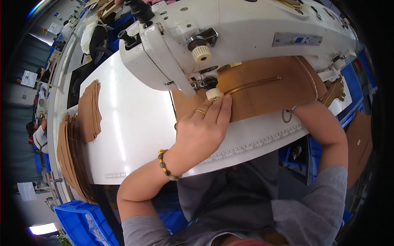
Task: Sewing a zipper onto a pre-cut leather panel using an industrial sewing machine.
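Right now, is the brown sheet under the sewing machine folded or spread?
Spread: the brown sheet shows one broad face around its gold zipper, though the sewing machine hides part.

The table (135, 123) is smooth and glossy; near its left edge, the stack (89, 110) looks matt. The machine (242, 33) is glossy painted metal, the panel (266, 98) matt, leather-like, the zip (254, 84) shiny metal.

Even, bright light is washing over the white tabletop (141, 135), and pale glare is streaking its left side. A light panel (43, 228) is blazing at lower left; the fisheye is bowing the ruler strip (254, 145), and black is swallowing the corners.
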Demonstrator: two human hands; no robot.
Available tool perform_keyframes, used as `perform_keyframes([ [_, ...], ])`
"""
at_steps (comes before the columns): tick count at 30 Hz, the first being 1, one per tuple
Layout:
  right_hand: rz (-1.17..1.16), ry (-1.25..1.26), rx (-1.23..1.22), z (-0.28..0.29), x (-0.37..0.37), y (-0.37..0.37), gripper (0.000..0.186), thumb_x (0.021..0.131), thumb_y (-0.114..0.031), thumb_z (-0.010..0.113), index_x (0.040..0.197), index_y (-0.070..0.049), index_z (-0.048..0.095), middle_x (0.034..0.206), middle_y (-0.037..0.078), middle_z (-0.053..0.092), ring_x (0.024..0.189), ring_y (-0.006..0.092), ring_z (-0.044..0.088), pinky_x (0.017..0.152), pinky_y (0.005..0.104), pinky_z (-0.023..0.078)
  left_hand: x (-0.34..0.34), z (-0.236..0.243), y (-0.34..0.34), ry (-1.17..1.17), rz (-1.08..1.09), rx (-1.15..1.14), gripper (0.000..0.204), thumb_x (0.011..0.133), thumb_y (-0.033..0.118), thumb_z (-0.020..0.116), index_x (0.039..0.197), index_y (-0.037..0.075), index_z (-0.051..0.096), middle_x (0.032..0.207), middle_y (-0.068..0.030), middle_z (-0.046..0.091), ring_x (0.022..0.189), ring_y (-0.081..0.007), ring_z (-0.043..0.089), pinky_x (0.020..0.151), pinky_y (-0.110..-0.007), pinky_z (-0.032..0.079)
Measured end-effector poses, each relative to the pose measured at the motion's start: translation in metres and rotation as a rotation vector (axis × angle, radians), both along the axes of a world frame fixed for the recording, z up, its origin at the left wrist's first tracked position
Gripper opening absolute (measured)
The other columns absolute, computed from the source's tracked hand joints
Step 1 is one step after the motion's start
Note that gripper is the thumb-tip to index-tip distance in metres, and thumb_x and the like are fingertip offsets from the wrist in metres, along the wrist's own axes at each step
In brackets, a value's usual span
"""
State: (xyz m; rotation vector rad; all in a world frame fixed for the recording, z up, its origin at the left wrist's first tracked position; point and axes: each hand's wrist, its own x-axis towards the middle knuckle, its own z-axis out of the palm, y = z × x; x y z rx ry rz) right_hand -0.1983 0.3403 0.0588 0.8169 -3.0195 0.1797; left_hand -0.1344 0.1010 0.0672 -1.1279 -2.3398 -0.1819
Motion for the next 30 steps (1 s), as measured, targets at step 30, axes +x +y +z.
perform_keyframes([
  [30,0.323,0.194,-0.181,-0.014,0.043,-0.046,0.053,0.083,-0.015,0.077,0.133,-0.001,0.065,0.133,0.013,0.066,0.118,0.0339,0.063,0.101,0.0408,0.053,-0.014,-0.004,-0.058,-0.387,0.086,0.028,0.042,0.087,0.001,0.066,0.128,0.008,0.070,0.100,-0.0117,0.076,0.094,-0.0285,0.072,0.074,-0.040,0.059],
])
